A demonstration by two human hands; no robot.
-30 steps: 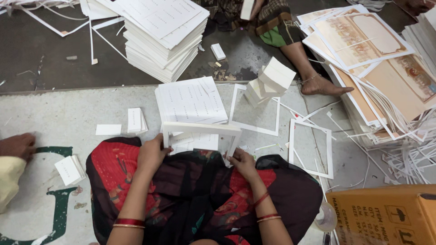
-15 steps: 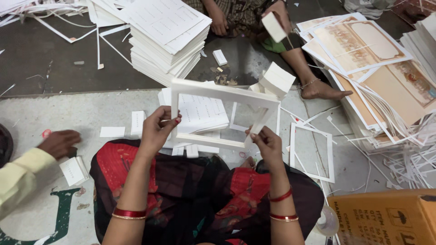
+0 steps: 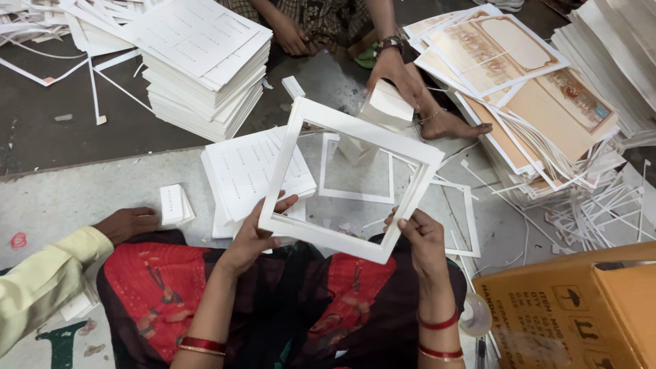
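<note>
I hold a white rectangular paper frame (image 3: 321, 236), the leftover border of a stack of cut sheets, lifted above my lap. My left hand (image 3: 254, 236) grips its near left corner. My right hand (image 3: 422, 239) grips its near right side. Through the opening I see a stack of white printed sheets (image 3: 246, 171) and another empty frame (image 3: 355, 195) lying on the floor. I sit cross-legged in red and black clothing.
A tall stack of white sheets (image 3: 205, 61) stands at the back left. Printed orange-bordered sheets (image 3: 519, 75) pile up at the right. An orange cardboard box (image 3: 574, 314) is near right. A co-worker's hand (image 3: 126, 222) rests at the left; another person's hand (image 3: 400, 72) holds small cards opposite.
I have lifted the paper frame higher and tilted it toward me. The co-worker's hand at the left has moved closer to my knee. The person opposite lowered a hand to the small cards.
</note>
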